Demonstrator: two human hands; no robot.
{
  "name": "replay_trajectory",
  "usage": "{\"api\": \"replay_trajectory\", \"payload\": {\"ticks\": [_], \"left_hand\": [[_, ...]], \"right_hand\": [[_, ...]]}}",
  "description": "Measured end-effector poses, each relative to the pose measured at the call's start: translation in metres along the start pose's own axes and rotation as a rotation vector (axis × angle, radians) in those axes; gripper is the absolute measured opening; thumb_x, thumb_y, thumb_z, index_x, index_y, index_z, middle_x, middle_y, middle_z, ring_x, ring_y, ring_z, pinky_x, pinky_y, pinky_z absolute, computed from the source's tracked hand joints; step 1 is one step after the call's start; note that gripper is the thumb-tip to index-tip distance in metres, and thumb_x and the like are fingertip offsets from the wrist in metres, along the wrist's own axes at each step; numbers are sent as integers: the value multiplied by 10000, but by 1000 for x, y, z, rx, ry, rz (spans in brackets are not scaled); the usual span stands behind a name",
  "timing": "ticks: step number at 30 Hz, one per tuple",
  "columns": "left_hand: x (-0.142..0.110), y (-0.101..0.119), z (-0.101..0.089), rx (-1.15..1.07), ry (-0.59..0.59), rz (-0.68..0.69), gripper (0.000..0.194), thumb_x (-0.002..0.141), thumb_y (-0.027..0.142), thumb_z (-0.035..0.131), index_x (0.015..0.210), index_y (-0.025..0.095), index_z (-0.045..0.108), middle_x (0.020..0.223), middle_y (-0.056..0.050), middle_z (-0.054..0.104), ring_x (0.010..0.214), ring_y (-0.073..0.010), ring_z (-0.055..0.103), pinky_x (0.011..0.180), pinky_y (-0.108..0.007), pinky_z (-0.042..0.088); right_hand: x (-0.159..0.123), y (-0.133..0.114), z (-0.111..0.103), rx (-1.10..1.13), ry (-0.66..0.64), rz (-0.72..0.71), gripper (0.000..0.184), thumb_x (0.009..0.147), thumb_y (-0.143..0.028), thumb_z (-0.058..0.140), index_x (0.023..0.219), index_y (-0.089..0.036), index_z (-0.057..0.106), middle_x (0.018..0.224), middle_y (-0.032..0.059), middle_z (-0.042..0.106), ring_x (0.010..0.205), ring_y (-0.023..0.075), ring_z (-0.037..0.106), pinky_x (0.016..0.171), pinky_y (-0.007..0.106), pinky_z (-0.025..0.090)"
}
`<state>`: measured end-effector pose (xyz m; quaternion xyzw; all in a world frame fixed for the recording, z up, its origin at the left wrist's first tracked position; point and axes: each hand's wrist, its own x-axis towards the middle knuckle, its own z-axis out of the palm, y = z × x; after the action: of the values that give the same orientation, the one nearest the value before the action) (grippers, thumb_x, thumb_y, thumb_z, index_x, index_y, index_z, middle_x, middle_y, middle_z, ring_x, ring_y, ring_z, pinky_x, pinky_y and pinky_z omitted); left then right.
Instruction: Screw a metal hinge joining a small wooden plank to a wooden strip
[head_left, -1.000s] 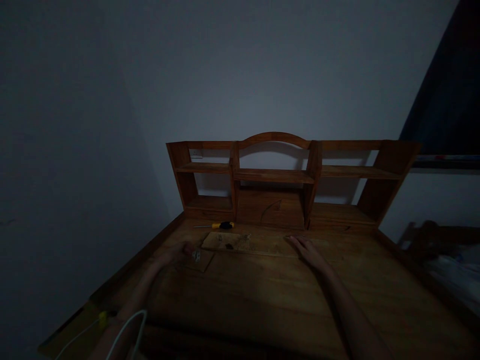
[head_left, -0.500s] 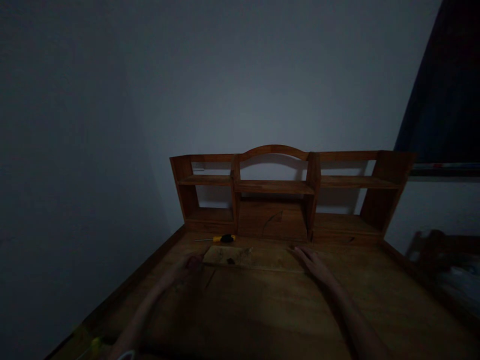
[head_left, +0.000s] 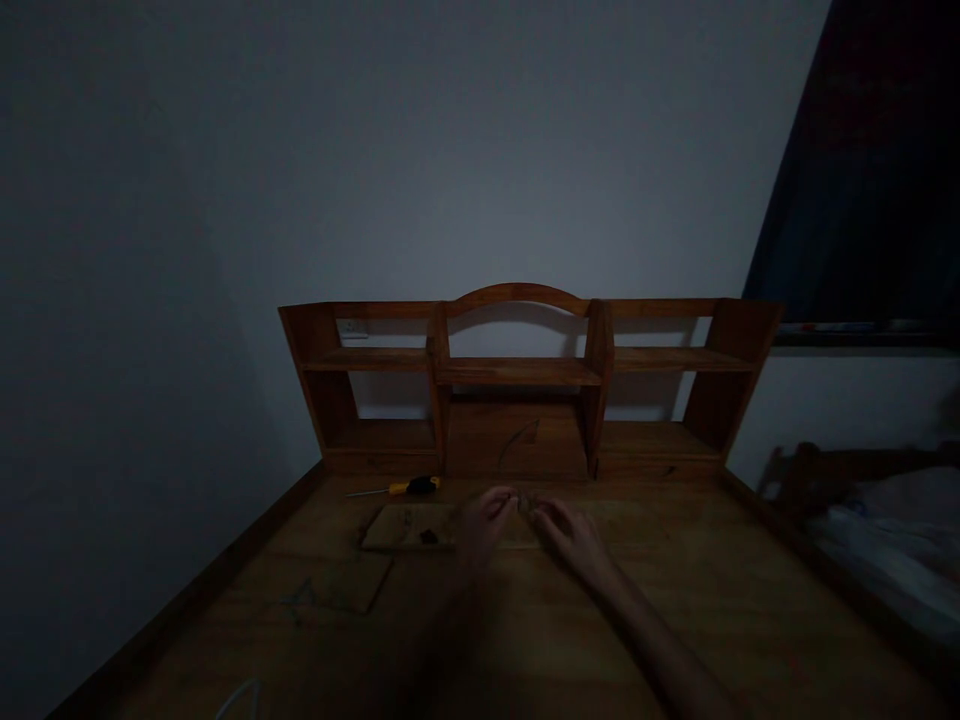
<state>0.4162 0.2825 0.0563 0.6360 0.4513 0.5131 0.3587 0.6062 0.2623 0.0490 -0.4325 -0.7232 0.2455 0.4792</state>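
Note:
The room is dim. My left hand and my right hand meet over the middle of a flat wooden panel lying on the wooden desk. Both hands have their fingertips pinched together around something small between them, too dark and blurred to name. A dark spot shows on the panel left of my left hand. A screwdriver with a yellow and black handle lies just behind the panel, on the left.
A wooden shelf unit with an arched top stands at the back of the desk against a pale wall. A thinner board lies at the front left. A bed with light bedding is on the right.
Both hands have left the ends of the panel and come together over its middle. The view has shifted so the desk sits further left.

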Motion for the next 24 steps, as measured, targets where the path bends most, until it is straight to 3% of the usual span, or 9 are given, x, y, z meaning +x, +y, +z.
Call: {"api": "replay_trajectory", "payload": {"ticks": [4, 7, 11, 15, 19, 24], "left_hand": [[-5, -15, 15, 23, 6, 2, 259, 861, 441, 623, 973, 229, 720, 1050, -76, 761, 984, -244, 725, 945, -413, 569], [-10, -13, 18, 64, -15, 54, 273, 896, 419, 579, 1028, 236, 733, 1102, -66, 756, 1038, -242, 712, 1002, -433, 550], [-20, -1, 13, 182, -28, 186, 251, 922, 347, 549, 1034, 242, 748, 1102, -62, 756, 1046, -240, 709, 1022, -433, 549], [-32, 4, 7, 170, -121, 359, 337, 985, 313, 456, 1225, 257, 685, 1301, -56, 672, 1200, -204, 641, 1067, -397, 531], [-39, -4, 4, 211, -156, 388, 380, 1012, 285, 409, 1330, 280, 617, 1395, -42, 607, 1260, -185, 602, 1102, -383, 509], [-36, -6, 2, 209, -100, 459, 361, 1007, 281, 433, 1298, 270, 647, 1349, -52, 641, 1232, -205, 619, 1086, -405, 519]], "right_hand": [[-2, 9, 2, 2, 58, -27, 306, 954, -411, 575, 1214, -272, 658, 1189, 64, 709, 1083, 241, 670, 971, 421, 514], [-2, 3, 1, -6, 75, -59, 244, 966, -377, 561, 1152, -272, 679, 1151, 55, 716, 1063, 231, 674, 956, 403, 521], [-9, -8, 0, -14, 76, -101, 199, 988, -321, 517, 1080, -287, 691, 1087, 38, 729, 1011, 220, 689, 921, 385, 536], [-17, -7, 2, -56, 171, -124, 162, 976, -319, 545, 1023, -284, 697, 1009, 42, 743, 914, 222, 714, 868, 378, 566], [-23, -4, 6, -74, 206, -144, 178, 978, -310, 547, 1063, -283, 701, 1035, 45, 745, 927, 227, 719, 869, 378, 577], [-23, -5, 9, -16, 191, -163, 225, 968, -296, 563, 1143, -311, 704, 1108, 33, 735, 991, 236, 710, 916, 397, 568]]}}
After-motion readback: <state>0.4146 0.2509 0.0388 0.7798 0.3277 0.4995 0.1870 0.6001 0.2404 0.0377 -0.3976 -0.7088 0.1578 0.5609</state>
